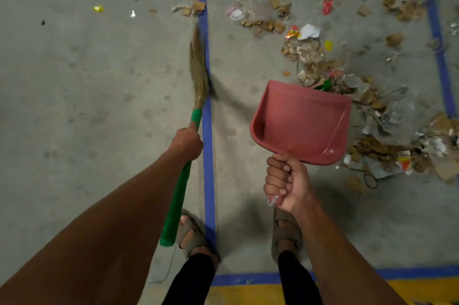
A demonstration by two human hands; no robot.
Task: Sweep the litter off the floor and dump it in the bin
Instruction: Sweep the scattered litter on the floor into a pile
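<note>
Concrete floor (99, 81): litter (323, 66) crowds right.

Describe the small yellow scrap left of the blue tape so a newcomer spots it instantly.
Start at the long blue tape line running up the grey concrete floor, beside the grass broom with the green handle. Go left from the broom's tip, past the torn brown cardboard scraps. The crumpled bright yellow wrapper lies alone there, the only yellow piece on that side.
</note>
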